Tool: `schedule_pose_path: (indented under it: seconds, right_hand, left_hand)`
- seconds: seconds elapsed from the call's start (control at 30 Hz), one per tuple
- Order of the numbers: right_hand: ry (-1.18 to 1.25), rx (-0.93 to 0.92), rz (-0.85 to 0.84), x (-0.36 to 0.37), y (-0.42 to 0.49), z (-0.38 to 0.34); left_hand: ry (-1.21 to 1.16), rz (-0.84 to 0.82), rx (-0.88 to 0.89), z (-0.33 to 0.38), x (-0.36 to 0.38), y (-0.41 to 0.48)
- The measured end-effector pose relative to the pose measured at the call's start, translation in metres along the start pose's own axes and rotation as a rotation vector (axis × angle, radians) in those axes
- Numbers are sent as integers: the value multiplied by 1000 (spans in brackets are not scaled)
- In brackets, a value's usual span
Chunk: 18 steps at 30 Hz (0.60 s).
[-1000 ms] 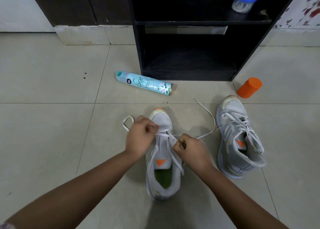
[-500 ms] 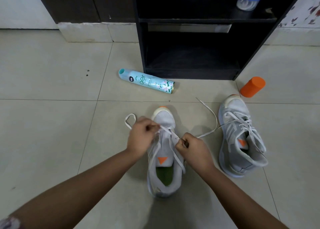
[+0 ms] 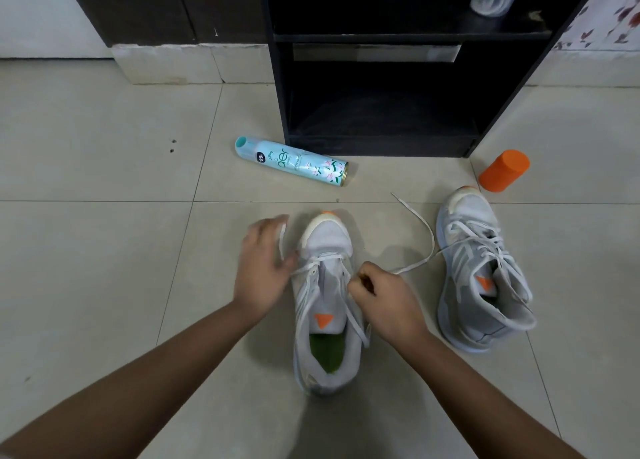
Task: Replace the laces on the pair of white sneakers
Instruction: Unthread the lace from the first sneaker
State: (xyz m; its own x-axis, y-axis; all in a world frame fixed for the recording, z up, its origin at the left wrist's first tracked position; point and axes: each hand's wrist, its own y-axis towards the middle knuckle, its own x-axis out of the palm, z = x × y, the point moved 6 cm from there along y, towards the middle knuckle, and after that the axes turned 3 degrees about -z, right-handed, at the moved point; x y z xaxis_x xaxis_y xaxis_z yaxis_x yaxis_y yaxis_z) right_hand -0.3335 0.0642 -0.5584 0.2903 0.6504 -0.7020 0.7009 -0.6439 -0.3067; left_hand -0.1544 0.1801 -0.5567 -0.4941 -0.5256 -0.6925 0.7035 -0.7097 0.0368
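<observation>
Since the earlier frame the left hand (image 3: 263,268) has swung out to the left of the near sneaker (image 3: 325,240) and uncurled from a fist; its fingers are loose and blurred, and whether it grasps the lace (image 3: 431,240) beside it cannot be told. Right hand (image 3: 384,302) is clenched, pinching that white lace at the shoe's right eyelets; the free end trails far-right across the tiled floor (image 3: 104,250). This sneaker stands centre, toe pointing away, partly laced. Its pair (image 3: 467,216) sits to the right, fully laced. The lace looks light, limp and flat, likely best pinched close to its stiff tip; the soft shoe may slide on smooth tile
</observation>
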Motion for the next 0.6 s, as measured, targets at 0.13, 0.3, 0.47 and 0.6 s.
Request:
schedule_pose_path:
  seconds: [0.13, 0.3, 0.47, 0.6]
  right_hand:
    - [25, -99, 9, 1, -2, -10]
    - [-8, -229, 77, 0, -8, -11]
    - [31, -157, 70, 0, -3, -6]
    - [157, -101, 96, -3, 21, -4]
  left_hand:
    - [258, -246, 414, 52, 29, 5]
    - [470, -308, 517, 59, 42, 16]
    - [600, -335, 494, 58, 46, 14]
    - [385, -288, 375, 51, 41, 12]
